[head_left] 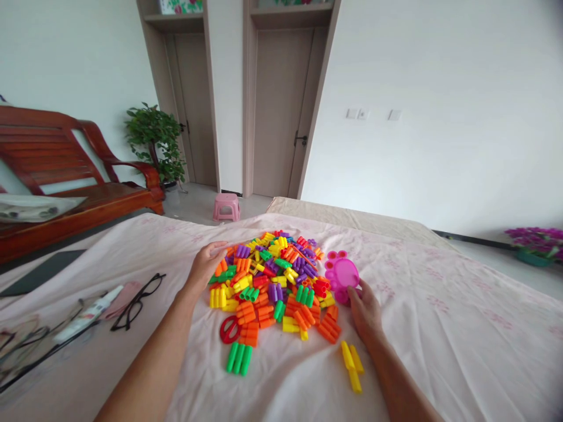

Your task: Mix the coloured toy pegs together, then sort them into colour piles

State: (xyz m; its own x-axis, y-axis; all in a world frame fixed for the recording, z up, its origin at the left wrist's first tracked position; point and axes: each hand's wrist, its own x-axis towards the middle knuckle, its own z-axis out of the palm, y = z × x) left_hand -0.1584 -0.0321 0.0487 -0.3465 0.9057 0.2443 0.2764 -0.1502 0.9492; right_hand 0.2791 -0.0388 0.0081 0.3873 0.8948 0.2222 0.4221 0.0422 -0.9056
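Observation:
A heap of toy building blocks in orange, yellow, green, purple and red lies on a cloth-covered surface. At the left edge of the heap is my left hand, fingers stretched toward the blocks and holding nothing that I can see. My right hand grips a pink paw-shaped plastic piece by its lower right edge, to the right of the heap. Near my right wrist lie some yellow blocks. A green block and a red wheel-like piece rest at the heap's front left.
On the cloth at left lie black-framed glasses, a white tube, tangled cords and a dark flat object. Beyond are a wooden bench, a potted plant, a pink stool and purple flowers.

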